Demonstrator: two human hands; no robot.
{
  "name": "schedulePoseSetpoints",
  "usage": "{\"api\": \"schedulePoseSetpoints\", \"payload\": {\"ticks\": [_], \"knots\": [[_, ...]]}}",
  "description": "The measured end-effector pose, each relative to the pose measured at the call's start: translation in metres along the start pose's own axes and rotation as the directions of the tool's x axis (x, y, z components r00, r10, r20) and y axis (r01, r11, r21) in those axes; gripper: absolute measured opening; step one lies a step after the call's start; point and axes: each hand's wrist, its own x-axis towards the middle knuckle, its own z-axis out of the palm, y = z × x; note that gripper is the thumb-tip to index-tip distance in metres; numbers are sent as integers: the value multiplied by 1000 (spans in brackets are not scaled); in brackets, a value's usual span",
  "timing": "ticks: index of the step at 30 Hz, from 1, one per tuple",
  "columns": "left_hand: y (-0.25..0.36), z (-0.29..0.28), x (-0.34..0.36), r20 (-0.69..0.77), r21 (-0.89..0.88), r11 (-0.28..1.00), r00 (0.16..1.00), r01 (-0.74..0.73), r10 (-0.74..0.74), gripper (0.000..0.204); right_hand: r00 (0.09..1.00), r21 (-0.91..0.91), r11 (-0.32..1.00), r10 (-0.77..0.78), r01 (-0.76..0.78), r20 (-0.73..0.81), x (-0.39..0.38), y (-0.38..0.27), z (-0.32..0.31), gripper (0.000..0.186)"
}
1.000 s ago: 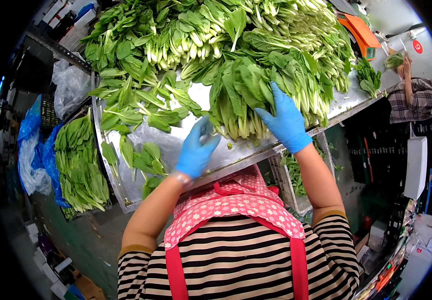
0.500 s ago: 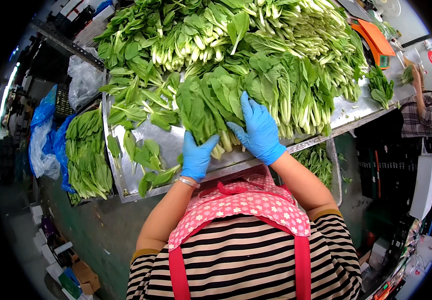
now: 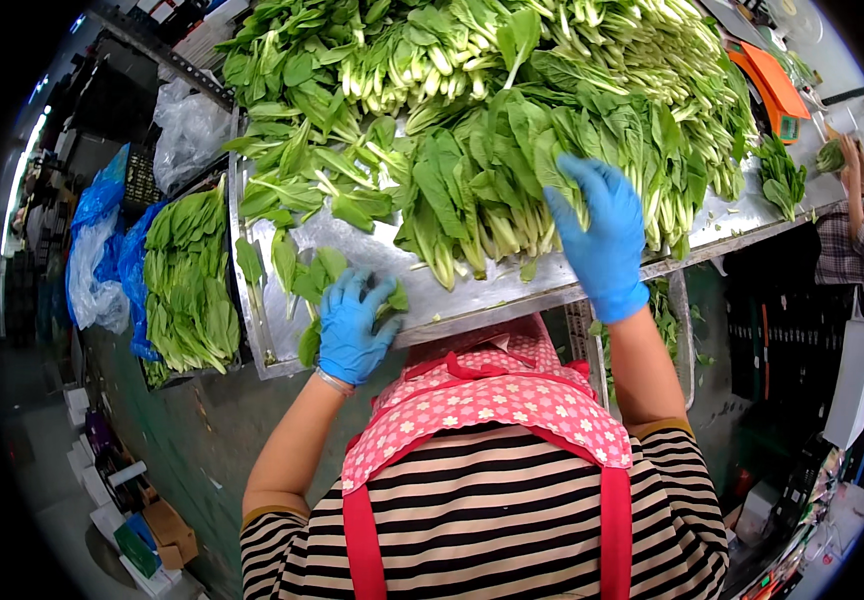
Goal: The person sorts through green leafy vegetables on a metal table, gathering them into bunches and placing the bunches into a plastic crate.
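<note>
My left hand (image 3: 357,325), in a blue glove, is at the near left of the metal table (image 3: 467,303). Its fingers are spread over a few loose green leaves (image 3: 324,272) and grip none of them. My right hand (image 3: 602,235), gloved alike, has its fingers stretched out against the leafy greens (image 3: 642,165) in the near row, with nothing held. Just left of it, a bunch of pale-stemmed leafy greens (image 3: 452,200) lies with its stems toward me. Behind the row rises a large heap of the same greens (image 3: 432,50).
Left of the table stands a crate of greens (image 3: 192,280), beside blue and clear plastic bags (image 3: 102,255). An orange scale (image 3: 772,90) sits at the far right. Beyond it a person in a checked shirt (image 3: 857,240) holds greens. Another container (image 3: 667,320) shows below the table's front edge.
Both hands have come off the bunch, which now lies in the near row. My left hand has moved left to the loose leaves, my right hand to the right. The whole view has shifted slightly.
</note>
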Motion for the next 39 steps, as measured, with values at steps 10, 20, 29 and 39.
{"api": "schedulePoseSetpoints", "payload": {"ticks": [10,20,29,39], "knots": [[-9,-31,-1,-65,40,993,991,-113,116,30,822,94,969,139,-227,552,-65,-60,90,34],[43,17,27,462,-883,-131,779,452,-425,22,830,504,738,135,-449,541,-59,-75,55,23],[38,15,10,357,-933,-220,801,284,-480,12,725,613,421,188,-669,662,-67,-78,83,32],[36,25,3,287,-945,-290,817,155,-500,16,761,721,259,110,-643,640,-71,-81,88,19]]}}
